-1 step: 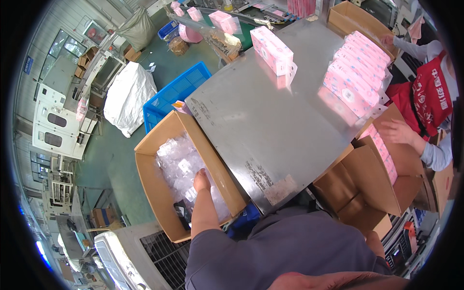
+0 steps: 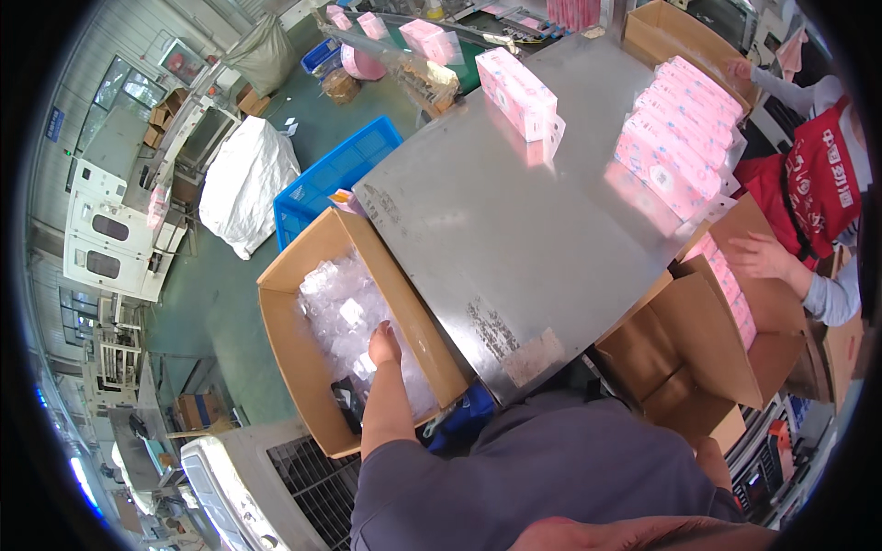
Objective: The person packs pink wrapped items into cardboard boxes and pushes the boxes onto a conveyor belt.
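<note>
My left hand (image 2: 384, 345) reaches into an open cardboard box (image 2: 296, 390) on the left, over a heap of clear plastic pieces (image 2: 335, 308). Its fingers look curled, and the plastic around them hides what they hold, if anything. White pieces lie right beside the hand. A small dark object (image 2: 347, 401) sits in the box's near corner. Of my right arm only a bit of bare skin shows at the lower right; the right hand is out of sight.
A metal table (image 2: 459, 248) carries a pink pack (image 2: 516, 92) and a row of pink packs (image 2: 671, 161). At right, a co-worker's hand (image 2: 761, 257) touches an open carton (image 2: 694, 321) with pink packs. A blue crate (image 2: 335, 174) and white sack (image 2: 246, 188) stand beyond the box.
</note>
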Demonstrator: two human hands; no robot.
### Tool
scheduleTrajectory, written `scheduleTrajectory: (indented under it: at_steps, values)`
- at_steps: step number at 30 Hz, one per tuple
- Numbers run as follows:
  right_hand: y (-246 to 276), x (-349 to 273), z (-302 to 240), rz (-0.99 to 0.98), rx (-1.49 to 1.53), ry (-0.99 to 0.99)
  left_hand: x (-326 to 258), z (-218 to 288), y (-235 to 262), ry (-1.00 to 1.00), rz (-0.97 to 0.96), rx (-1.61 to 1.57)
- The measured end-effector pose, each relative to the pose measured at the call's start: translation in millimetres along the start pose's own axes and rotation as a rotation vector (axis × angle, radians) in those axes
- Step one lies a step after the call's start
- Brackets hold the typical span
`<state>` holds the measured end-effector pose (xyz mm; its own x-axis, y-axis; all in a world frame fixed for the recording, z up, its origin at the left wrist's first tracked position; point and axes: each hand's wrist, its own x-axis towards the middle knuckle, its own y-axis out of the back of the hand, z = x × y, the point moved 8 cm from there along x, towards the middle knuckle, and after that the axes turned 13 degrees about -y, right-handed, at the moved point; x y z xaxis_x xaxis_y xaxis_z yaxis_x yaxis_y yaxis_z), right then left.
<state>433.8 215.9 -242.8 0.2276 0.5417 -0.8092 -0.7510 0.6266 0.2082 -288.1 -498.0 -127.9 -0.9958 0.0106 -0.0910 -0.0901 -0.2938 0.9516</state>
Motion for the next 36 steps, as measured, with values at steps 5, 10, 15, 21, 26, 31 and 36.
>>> scheduleTrajectory:
  at_steps: [5,10,15,21,26,31,36]
  values:
    - [16.6,-22.9,4.0,0.115,-0.078,0.026,-62.5,-14.9,37.1,-0.042,0.189,-0.692]
    - [20.0,-30.4,0.2,0.215,-0.088,0.064,-101.2,8.5,67.2,0.263,0.158,-1.298]
    - [29.5,-37.0,5.5,0.307,-0.104,0.103,-133.2,6.4,74.5,0.202,0.112,-1.516]
    - [32.4,-49.7,-0.9,0.394,-0.121,0.156,-166.4,-2.6,79.8,0.270,0.145,-1.504]
    - [30.3,-59.8,-2.5,0.457,-0.123,0.187,-178.3,4.1,80.5,0.287,0.104,-1.452]
    - [31.6,-68.7,-11.3,0.551,0.045,0.236,-166.1,22.9,83.3,0.241,0.177,-1.439]
    - [21.2,-51.9,-16.5,0.400,-0.232,0.153,-162.7,233.7,83.0,-0.164,-0.074,-1.751]
